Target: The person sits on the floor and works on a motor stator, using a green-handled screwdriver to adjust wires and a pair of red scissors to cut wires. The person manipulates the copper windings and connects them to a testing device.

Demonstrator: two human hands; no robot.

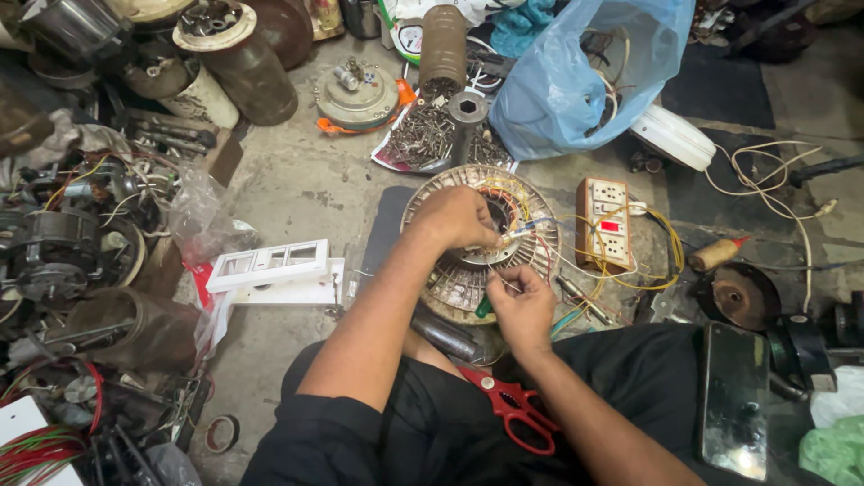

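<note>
I had my left hand [457,219] curled over the top of the round copper-wound fan stator with silver laminations [454,279], its grip narrow, fingertips pinched on the bundle of thin coloured lead wires [522,229] near the hub. My right hand [522,306] sat just below that pinch, grip closed on a small green-handled tool [484,307] whose tip pointed in at the winding; how firmly it clamped I could not tell. The stator lay flat on the concrete floor [297,193], directly under both grips and just in front of my knees. Down from the right grip, the red-handled scissors [513,409] rested on my dark-clothed lap, apart from both hands. To the right of the grips stood the wooden switch board with white sockets and a red indicator [605,222], yellow wires [661,261] looping from it toward the stator. Left of the left grip lay a white plastic switch frame [270,263]. Beyond the grips, further out, a heap of dark screws on a sheet [423,137] and a blue plastic bag [576,81] sat well apart. A black phone [733,396] lay on my right thigh.
</note>
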